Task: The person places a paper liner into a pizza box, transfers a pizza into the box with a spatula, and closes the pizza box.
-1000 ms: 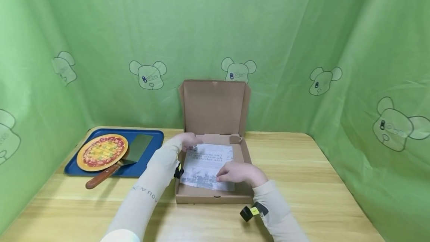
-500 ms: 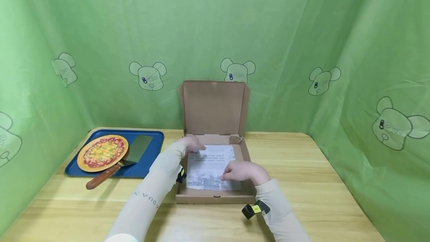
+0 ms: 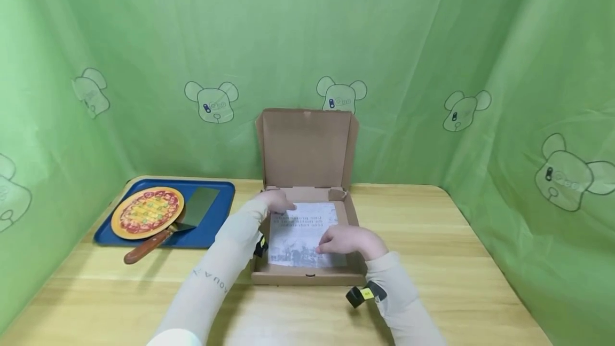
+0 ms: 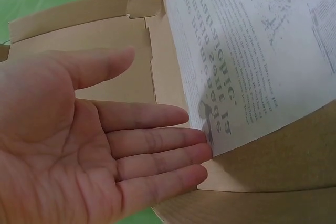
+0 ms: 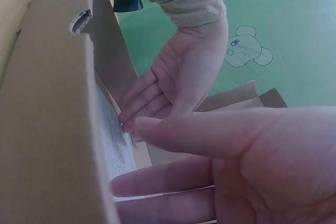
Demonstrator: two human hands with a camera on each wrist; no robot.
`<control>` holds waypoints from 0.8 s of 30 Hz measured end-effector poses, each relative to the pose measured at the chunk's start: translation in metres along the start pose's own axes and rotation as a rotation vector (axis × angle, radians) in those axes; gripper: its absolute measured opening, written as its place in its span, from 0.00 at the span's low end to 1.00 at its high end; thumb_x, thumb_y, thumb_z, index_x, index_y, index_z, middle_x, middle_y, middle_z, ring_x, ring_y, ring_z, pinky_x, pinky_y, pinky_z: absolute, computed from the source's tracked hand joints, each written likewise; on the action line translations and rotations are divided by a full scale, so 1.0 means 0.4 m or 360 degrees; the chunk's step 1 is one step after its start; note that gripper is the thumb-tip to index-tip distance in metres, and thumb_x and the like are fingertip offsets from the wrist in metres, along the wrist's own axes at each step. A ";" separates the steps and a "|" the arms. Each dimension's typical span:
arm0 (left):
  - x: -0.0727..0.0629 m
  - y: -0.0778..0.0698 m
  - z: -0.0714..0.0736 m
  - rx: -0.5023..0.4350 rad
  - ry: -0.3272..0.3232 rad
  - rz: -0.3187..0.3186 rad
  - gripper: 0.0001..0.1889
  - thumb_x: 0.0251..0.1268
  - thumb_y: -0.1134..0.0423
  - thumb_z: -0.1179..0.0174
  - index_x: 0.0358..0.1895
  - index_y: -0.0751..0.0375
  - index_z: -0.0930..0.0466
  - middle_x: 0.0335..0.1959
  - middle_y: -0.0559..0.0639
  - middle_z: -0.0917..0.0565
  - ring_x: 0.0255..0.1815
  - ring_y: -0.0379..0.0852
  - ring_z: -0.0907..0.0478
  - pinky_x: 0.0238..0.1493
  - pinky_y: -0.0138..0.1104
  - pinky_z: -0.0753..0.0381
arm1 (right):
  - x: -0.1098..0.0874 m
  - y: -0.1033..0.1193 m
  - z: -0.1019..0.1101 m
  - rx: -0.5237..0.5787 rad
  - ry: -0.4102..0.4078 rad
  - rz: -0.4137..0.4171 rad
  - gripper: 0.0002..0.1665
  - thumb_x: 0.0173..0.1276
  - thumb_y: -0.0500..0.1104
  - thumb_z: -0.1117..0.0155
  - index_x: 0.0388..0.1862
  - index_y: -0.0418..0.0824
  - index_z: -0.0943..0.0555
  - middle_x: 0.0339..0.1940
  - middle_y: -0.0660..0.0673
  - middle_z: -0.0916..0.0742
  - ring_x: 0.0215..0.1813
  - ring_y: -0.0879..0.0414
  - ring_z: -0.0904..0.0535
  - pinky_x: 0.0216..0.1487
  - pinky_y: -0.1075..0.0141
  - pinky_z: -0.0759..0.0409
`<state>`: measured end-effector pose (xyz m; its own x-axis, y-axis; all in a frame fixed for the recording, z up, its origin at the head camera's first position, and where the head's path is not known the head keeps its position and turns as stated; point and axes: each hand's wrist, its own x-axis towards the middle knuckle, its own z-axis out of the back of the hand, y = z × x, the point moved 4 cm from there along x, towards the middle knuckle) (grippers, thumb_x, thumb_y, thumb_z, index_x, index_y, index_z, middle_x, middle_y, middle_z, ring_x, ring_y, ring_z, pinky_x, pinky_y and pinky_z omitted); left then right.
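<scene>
A printed sheet of paper lies inside an open cardboard pizza box, whose lid stands upright at the back. My left hand is over the sheet's far left corner. In the left wrist view, its fingers are straight, with their tips at the corner of the paper. My right hand is over the sheet's near right part, fingers extended and pointing left. In the right wrist view, its fingertips reach down behind the box wall, which partly hides them and the sheet.
To the left, a blue tray bears a pizza and a pizza server, whose wooden handle juts over the tray's near edge. Green curtains enclose the wooden table at the back and sides.
The sheet has shifted to the right within the box. My left hand has moved right with it, and my right hand a little to the right. The tray and its things stay put.
</scene>
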<state>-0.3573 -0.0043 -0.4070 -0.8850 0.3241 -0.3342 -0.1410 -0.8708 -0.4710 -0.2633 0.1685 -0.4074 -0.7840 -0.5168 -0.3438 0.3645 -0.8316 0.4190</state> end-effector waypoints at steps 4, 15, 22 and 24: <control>-0.004 0.001 0.006 -0.0128 0.0016 0.0014 0.31 0.69 0.48 0.45 0.64 0.71 0.29 0.61 0.61 0.21 0.61 0.55 0.24 0.69 0.47 0.29 | -0.001 0.000 0.009 0.0016 -0.0032 0.0006 0.22 0.69 0.49 0.40 0.51 0.33 0.17 0.52 0.36 0.14 0.56 0.41 0.19 0.60 0.47 0.22; -0.075 -0.027 0.029 0.0059 0.0050 -0.0198 0.28 0.70 0.47 0.47 0.57 0.70 0.23 0.56 0.64 0.18 0.59 0.58 0.22 0.62 0.49 0.23 | 0.014 -0.027 0.057 0.0068 -0.0483 -0.0026 0.26 0.72 0.48 0.44 0.60 0.29 0.24 0.58 0.31 0.17 0.60 0.37 0.21 0.62 0.45 0.23; -0.104 -0.011 -0.009 0.0185 0.0207 -0.0214 0.26 0.69 0.47 0.45 0.55 0.69 0.22 0.52 0.60 0.17 0.47 0.53 0.18 0.49 0.41 0.18 | 0.029 -0.051 0.038 0.0148 -0.0411 -0.0091 0.28 0.72 0.48 0.44 0.62 0.28 0.26 0.60 0.30 0.19 0.62 0.36 0.23 0.64 0.44 0.25; -0.108 -0.001 -0.019 0.0177 0.0266 -0.0174 0.27 0.68 0.47 0.44 0.57 0.69 0.24 0.51 0.59 0.18 0.44 0.53 0.19 0.46 0.41 0.18 | 0.031 -0.055 0.030 0.0151 -0.0369 -0.0100 0.28 0.71 0.48 0.43 0.60 0.27 0.25 0.59 0.30 0.19 0.61 0.36 0.23 0.64 0.44 0.25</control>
<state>-0.3157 -0.0151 -0.3986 -0.7774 0.4676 -0.4208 -0.2886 -0.8595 -0.4219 -0.2870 0.1827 -0.4109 -0.9018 -0.3955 -0.1743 0.2715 -0.8321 0.4836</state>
